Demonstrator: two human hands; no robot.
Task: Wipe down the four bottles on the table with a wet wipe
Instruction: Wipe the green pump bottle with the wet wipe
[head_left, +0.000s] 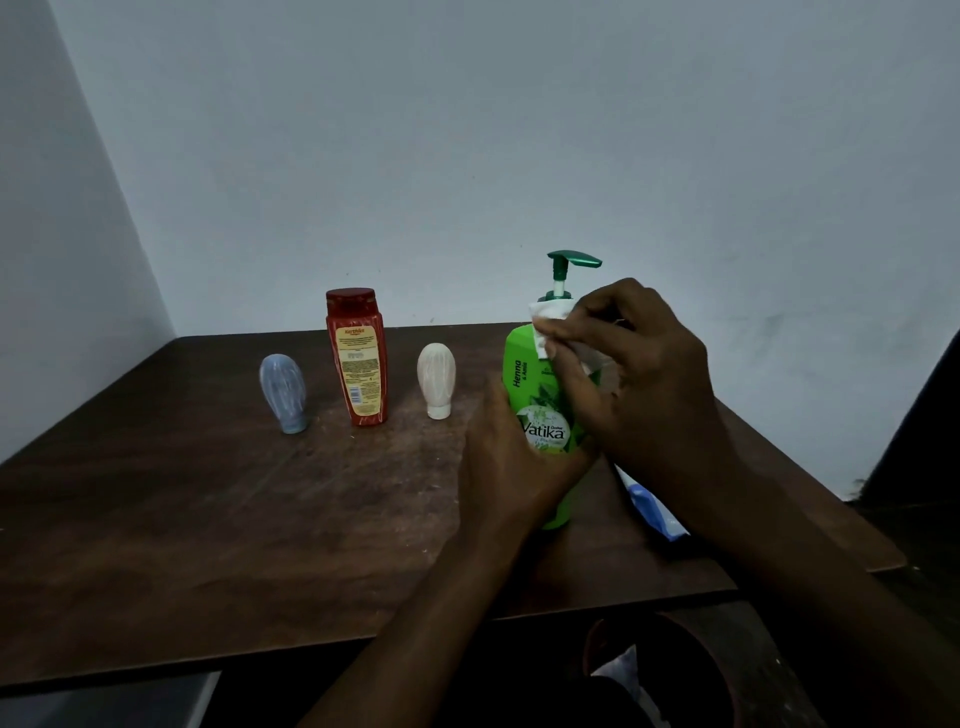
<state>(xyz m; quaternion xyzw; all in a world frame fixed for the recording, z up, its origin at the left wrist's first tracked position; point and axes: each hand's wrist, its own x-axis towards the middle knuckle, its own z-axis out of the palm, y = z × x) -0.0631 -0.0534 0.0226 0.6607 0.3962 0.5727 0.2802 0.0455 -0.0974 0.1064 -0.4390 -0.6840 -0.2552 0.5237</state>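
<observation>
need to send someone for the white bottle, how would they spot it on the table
On the dark wooden table, three small bottles stand behind the hands. The white bottle is rightmost, between the red bottle and the green pump bottle. It is pale, egg-shaped, standing on its cap.

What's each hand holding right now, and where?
Left hand grips the green bottle around its lower body. Right hand pinches the wipe against the bottle's shoulder.
</observation>
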